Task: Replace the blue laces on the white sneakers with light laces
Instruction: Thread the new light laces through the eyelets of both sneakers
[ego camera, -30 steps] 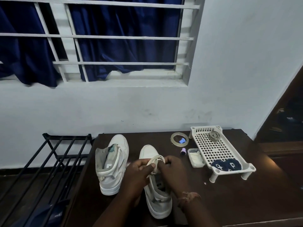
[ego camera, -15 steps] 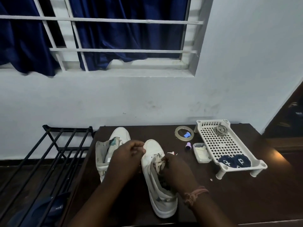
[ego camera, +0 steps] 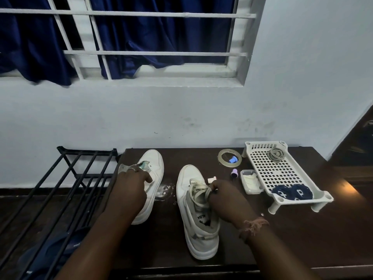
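Two white sneakers stand on a dark wooden table (ego camera: 302,235), toes toward the wall. The right sneaker (ego camera: 198,225) carries a bundled light lace (ego camera: 198,190) on its tongue; my right hand (ego camera: 228,201) pinches that lace. The left sneaker (ego camera: 152,174) has no lace showing, and my left hand (ego camera: 130,188) rests on its collar and grips it. Two rolled blue laces (ego camera: 291,193) lie at the near end of a white perforated tray (ego camera: 274,170). A coiled light lace (ego camera: 275,154) sits at the tray's far end.
A tape roll (ego camera: 222,158) with a blue cap (ego camera: 233,159) inside lies by the wall. A purple cap (ego camera: 234,173) and a small white box (ego camera: 251,181) sit beside the tray. A black metal rack (ego camera: 66,178) stands left of the table, with a dark slipper (ego camera: 52,251) under it.
My left hand has let go of the light lace and moved left onto the left sneaker. My right hand stays on the lace at the right sneaker. The camera tilted down.
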`<action>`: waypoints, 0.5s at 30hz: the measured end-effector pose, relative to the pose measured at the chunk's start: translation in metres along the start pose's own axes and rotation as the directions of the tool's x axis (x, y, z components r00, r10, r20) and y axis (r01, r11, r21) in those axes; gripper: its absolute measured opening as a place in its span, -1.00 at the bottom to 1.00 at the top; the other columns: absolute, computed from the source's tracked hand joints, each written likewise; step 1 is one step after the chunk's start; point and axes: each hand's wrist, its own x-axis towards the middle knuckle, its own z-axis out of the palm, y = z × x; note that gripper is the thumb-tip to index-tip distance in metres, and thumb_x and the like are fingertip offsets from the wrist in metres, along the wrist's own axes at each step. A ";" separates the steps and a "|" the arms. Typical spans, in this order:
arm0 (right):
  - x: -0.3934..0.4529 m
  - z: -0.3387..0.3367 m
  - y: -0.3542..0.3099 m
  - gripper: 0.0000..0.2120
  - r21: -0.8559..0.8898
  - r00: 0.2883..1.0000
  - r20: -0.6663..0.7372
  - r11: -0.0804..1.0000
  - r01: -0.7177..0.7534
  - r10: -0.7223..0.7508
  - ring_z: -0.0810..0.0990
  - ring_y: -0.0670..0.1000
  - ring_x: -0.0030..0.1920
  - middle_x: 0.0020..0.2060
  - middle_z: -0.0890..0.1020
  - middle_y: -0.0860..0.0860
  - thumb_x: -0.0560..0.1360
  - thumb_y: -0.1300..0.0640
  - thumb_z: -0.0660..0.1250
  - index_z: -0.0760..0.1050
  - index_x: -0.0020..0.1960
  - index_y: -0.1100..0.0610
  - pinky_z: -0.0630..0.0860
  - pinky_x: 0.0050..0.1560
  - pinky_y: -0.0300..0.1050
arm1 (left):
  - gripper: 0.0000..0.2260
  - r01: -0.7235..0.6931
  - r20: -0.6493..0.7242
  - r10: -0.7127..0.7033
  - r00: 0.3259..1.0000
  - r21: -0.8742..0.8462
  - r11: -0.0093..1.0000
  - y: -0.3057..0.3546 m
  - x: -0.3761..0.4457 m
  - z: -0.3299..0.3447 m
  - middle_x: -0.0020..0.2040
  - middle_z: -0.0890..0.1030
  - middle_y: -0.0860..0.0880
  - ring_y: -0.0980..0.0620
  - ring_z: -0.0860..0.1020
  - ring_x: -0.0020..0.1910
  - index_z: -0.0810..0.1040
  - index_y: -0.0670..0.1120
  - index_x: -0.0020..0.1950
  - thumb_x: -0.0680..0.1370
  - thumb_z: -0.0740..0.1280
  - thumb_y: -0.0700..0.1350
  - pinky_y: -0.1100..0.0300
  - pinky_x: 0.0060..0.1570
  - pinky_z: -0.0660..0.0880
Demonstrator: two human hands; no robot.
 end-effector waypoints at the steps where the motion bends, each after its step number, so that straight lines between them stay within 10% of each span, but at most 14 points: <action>1: 0.000 -0.002 -0.001 -0.89 0.045 1.000 -0.005 0.999 -0.005 0.005 0.63 -0.01 -0.20 -0.30 0.65 -0.02 0.46 0.17 0.28 0.57 -0.20 0.11 0.56 -0.12 -0.08 | -0.59 0.025 -0.003 -0.025 1.000 -0.030 0.999 -0.002 0.000 -0.001 0.29 0.57 -0.10 -0.10 0.56 0.17 0.69 0.05 0.08 0.37 0.41 -0.38 0.05 0.19 0.47; 11: 0.013 -0.027 -0.005 -0.88 0.384 0.977 -0.171 0.905 0.182 -0.124 0.71 0.04 -0.18 -0.26 0.72 0.02 0.48 0.26 0.39 0.66 -0.10 0.07 0.64 -0.04 0.09 | -0.57 0.041 0.075 -0.043 0.996 0.028 0.999 -0.005 -0.001 -0.007 0.35 0.53 -0.07 -0.08 0.55 0.19 0.69 0.09 0.11 0.37 0.42 -0.35 0.04 0.19 0.49; 15: 0.013 -0.032 -0.015 -0.86 0.516 0.967 -0.197 0.822 0.242 -0.162 0.71 0.08 -0.15 -0.22 0.72 0.06 0.50 0.28 0.40 0.67 -0.04 0.08 0.63 -0.09 0.10 | -0.78 -0.029 -0.119 0.018 0.993 -0.092 0.995 0.019 -0.004 -0.001 0.12 0.68 -0.01 -0.03 0.60 0.12 0.70 0.06 0.09 0.45 0.50 -0.02 0.03 0.15 0.50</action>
